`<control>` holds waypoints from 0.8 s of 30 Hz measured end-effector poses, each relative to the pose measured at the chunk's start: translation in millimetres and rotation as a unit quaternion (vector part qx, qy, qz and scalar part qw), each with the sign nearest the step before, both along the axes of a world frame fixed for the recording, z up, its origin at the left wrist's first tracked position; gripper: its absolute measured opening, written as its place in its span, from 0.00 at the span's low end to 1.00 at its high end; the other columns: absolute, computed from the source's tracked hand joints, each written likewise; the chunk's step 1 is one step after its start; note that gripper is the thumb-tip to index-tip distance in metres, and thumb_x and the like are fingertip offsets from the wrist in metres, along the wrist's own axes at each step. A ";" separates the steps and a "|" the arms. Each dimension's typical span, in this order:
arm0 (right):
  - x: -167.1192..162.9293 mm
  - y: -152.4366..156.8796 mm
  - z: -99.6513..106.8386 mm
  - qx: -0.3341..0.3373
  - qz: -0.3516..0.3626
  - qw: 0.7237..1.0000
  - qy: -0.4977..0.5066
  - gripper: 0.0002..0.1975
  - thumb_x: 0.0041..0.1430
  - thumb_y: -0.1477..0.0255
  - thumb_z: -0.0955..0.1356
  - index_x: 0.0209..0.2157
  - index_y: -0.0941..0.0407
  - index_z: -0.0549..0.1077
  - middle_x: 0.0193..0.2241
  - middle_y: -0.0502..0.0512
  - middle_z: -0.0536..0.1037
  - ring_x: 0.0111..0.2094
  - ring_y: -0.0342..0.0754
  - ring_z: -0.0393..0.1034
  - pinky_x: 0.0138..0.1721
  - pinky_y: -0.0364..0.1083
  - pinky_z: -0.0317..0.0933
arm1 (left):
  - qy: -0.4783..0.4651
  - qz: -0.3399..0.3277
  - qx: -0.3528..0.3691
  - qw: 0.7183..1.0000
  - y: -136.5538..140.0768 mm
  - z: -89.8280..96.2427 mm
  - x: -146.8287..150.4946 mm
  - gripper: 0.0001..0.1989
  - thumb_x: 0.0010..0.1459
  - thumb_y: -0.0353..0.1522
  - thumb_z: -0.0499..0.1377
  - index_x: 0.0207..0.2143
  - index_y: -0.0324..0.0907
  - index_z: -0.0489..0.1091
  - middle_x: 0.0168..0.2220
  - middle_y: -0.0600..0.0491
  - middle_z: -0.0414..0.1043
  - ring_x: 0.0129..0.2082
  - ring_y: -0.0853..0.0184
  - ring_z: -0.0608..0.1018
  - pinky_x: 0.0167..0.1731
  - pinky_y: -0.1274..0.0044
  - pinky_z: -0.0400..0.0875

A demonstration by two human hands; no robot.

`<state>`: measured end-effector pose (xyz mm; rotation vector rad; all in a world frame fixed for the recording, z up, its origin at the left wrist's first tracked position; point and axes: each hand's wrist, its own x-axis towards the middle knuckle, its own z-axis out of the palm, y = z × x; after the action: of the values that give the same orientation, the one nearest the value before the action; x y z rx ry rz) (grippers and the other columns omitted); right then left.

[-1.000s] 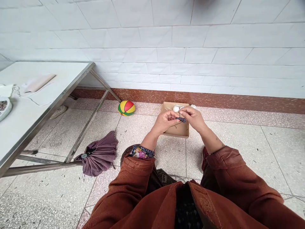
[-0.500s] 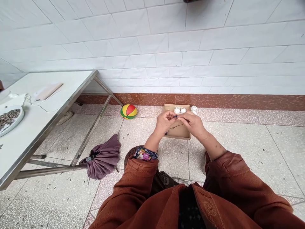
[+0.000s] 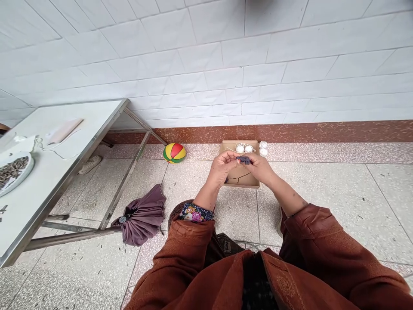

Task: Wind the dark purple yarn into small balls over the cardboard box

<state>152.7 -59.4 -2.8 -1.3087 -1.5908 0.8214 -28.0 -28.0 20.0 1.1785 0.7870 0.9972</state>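
Note:
Between my two hands is a small dark blue-purple crocheted or knitted piece (image 3: 244, 160), bunched at the fingertips. My left hand (image 3: 223, 168) pinches its left end, and my right hand (image 3: 260, 168) grips the right side. Whether a hook or needle is in the fingers I cannot make out. Below the hands sits a shallow cardboard box (image 3: 242, 186) on the floor. Two white yarn balls (image 3: 240, 148) lie at its back, and a dark strand of yarn (image 3: 239, 178) runs across its bottom. The box's left part is partly hidden by my left hand.
More white yarn balls (image 3: 263, 148) stand right of the box, near the tiled wall (image 3: 193, 92). A coloured ball (image 3: 174, 153) and a folded purple umbrella (image 3: 142, 215) lie on the floor to the left. A metal-edged table (image 3: 77, 142) bears a plate (image 3: 30, 168) of seeds or husks.
My right hand has turned and shifted its fingers, so more of the dark piece shows between the hands. The view has tilted slightly.

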 end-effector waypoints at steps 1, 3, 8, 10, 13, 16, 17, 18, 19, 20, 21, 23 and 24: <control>-2.3 -2.0 -0.6 0.001 0.002 1.000 -0.009 0.10 0.68 0.63 0.70 0.35 0.52 0.81 0.33 0.52 0.84 0.35 0.50 0.74 0.38 0.48 0.66 | 0.000 0.015 -0.004 1.000 0.5 -0.6 0.0 0.15 0.49 0.37 0.75 0.37 0.43 0.77 0.33 0.56 0.78 0.33 0.71 0.77 0.40 0.75 0.75; -6.7 -7.2 0.2 0.006 0.023 0.999 -0.035 0.10 0.70 0.63 0.69 0.36 0.52 0.82 0.32 0.52 0.83 0.33 0.49 0.73 0.37 0.47 0.66 | 0.002 0.050 -0.005 0.999 1.5 -1.5 -0.2 0.14 0.49 0.36 0.74 0.36 0.42 0.76 0.33 0.56 0.78 0.32 0.71 0.76 0.39 0.76 0.74; -8.9 -19.4 11.7 0.087 0.063 0.990 -0.093 0.10 0.73 0.65 0.68 0.40 0.51 0.82 0.35 0.54 0.83 0.36 0.50 0.75 0.42 0.49 0.69 | 0.075 0.120 0.034 0.989 3.5 -2.3 -0.1 0.09 0.49 0.29 0.69 0.34 0.42 0.75 0.33 0.56 0.79 0.31 0.72 0.76 0.38 0.77 0.73; -4.4 -18.7 16.8 0.123 0.034 0.988 -0.091 0.10 0.74 0.64 0.69 0.41 0.50 0.83 0.37 0.55 0.83 0.39 0.52 0.77 0.45 0.51 0.70 | 0.112 0.109 0.057 0.986 3.0 -2.5 0.8 0.08 0.49 0.27 0.69 0.33 0.42 0.75 0.31 0.57 0.77 0.29 0.73 0.75 0.36 0.78 0.71; 4.8 -11.2 20.9 0.144 -0.014 0.987 -0.067 0.10 0.73 0.63 0.70 0.39 0.49 0.83 0.37 0.55 0.83 0.40 0.53 0.77 0.46 0.52 0.71 | 0.124 0.057 0.081 0.987 -0.3 -2.3 2.6 0.08 0.49 0.29 0.69 0.32 0.42 0.74 0.28 0.58 0.75 0.28 0.74 0.72 0.33 0.78 0.69; 10.9 -1.8 19.5 0.109 -0.049 0.993 -0.021 0.10 0.71 0.62 0.71 0.36 0.50 0.83 0.36 0.55 0.84 0.40 0.53 0.77 0.46 0.53 0.71 | 0.092 -0.025 0.072 0.993 -5.5 -0.2 3.3 0.10 0.51 0.33 0.71 0.33 0.42 0.73 0.29 0.58 0.74 0.28 0.74 0.73 0.33 0.78 0.68; 11.5 0.6 17.9 0.085 -0.054 0.995 0.001 0.11 0.70 0.61 0.71 0.36 0.50 0.82 0.35 0.54 0.83 0.39 0.52 0.76 0.45 0.52 0.70 | 0.079 -0.048 0.064 0.994 -7.1 0.7 3.1 0.12 0.51 0.35 0.72 0.33 0.42 0.73 0.29 0.58 0.74 0.28 0.74 0.73 0.33 0.78 0.68; 11.2 2.6 15.9 0.058 -0.054 0.997 0.026 0.12 0.70 0.60 0.71 0.36 0.51 0.82 0.35 0.54 0.83 0.38 0.52 0.76 0.44 0.51 0.70 | 0.068 -0.063 0.055 0.994 -8.5 1.7 2.6 0.13 0.51 0.36 0.73 0.34 0.43 0.73 0.29 0.58 0.74 0.28 0.74 0.73 0.33 0.78 0.68; 10.3 3.9 13.5 0.029 -0.047 0.997 0.051 0.13 0.69 0.58 0.71 0.36 0.51 0.81 0.34 0.53 0.83 0.36 0.50 0.75 0.41 0.50 0.69 | 0.056 -0.070 0.045 0.995 -9.5 2.5 2.0 0.15 0.51 0.37 0.74 0.34 0.43 0.73 0.29 0.58 0.74 0.28 0.74 0.73 0.33 0.78 0.68; 8.7 4.6 11.0 0.001 -0.033 0.997 0.072 0.15 0.69 0.56 0.71 0.35 0.52 0.80 0.32 0.52 0.82 0.35 0.50 0.74 0.39 0.49 0.68 | 0.045 -0.068 0.037 0.996 -10.0 3.1 1.3 0.16 0.51 0.38 0.75 0.34 0.43 0.72 0.30 0.58 0.73 0.28 0.74 0.73 0.33 0.78 0.68; 6.5 4.7 8.4 -0.022 -0.017 0.996 0.086 0.16 0.69 0.55 0.70 0.35 0.52 0.80 0.31 0.52 0.81 0.33 0.49 0.73 0.38 0.48 0.67 | 0.033 -0.058 0.030 0.997 -10.0 3.2 0.5 0.17 0.51 0.38 0.75 0.34 0.43 0.72 0.30 0.58 0.73 0.29 0.73 0.73 0.33 0.78 0.69; 1.4 2.8 4.0 -0.047 0.011 0.995 0.087 0.16 0.68 0.55 0.70 0.34 0.52 0.79 0.29 0.50 0.79 0.31 0.48 0.71 0.35 0.47 0.66 | 0.013 -0.023 0.022 0.999 -8.3 2.5 -1.0 0.17 0.50 0.38 0.75 0.34 0.43 0.71 0.31 0.58 0.74 0.30 0.73 0.75 0.35 0.78 0.70; -1.2 0.9 2.6 -0.050 0.019 0.996 0.077 0.15 0.68 0.56 0.70 0.34 0.52 0.78 0.28 0.50 0.78 0.30 0.48 0.70 0.35 0.47 0.65 | 0.007 -0.003 0.020 1.000 -6.9 1.6 -1.7 0.17 0.50 0.38 0.75 0.34 0.43 0.71 0.31 0.58 0.74 0.31 0.73 0.76 0.36 0.77 0.71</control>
<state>151.5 -58.5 -0.2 -1.2565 -1.4731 1.0112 -29.7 -34.9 21.5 1.2226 0.7776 1.0033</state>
